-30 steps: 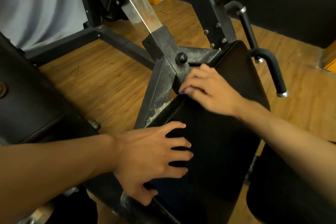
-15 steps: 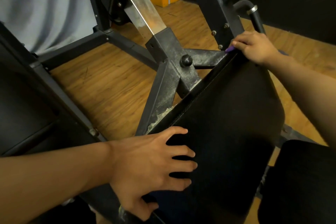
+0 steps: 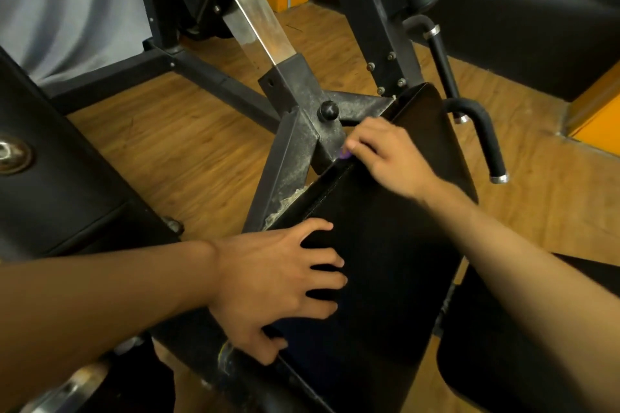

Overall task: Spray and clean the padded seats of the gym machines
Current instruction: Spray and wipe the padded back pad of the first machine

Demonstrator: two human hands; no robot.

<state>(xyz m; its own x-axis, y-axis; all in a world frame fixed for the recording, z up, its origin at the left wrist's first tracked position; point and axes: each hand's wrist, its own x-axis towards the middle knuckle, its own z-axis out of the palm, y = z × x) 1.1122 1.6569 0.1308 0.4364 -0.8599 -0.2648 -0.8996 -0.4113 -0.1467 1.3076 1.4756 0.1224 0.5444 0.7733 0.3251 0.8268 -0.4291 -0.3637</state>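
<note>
A black padded seat [image 3: 396, 245] slopes from the upper right down to the lower middle. My left hand [image 3: 278, 282] lies flat on its near left part, fingers spread and straight. My right hand [image 3: 385, 157] is at the seat's left edge, halfway up, fingers curled round a small purple cloth [image 3: 344, 154] of which only a corner shows. The cloth touches the seam where the pad meets the frame.
A dusty black steel frame [image 3: 295, 144] with a round knob [image 3: 328, 110] runs along the seat's left side. A curved black handle [image 3: 483, 137] stands to the right. Other black pads lie at the left [image 3: 50, 178], top right [image 3: 523, 10] and bottom right [image 3: 523, 352]. Wooden floor is around.
My right hand has slid back down the seat's left edge from the top corner to mid-edge. My left hand stays flat on the pad.
</note>
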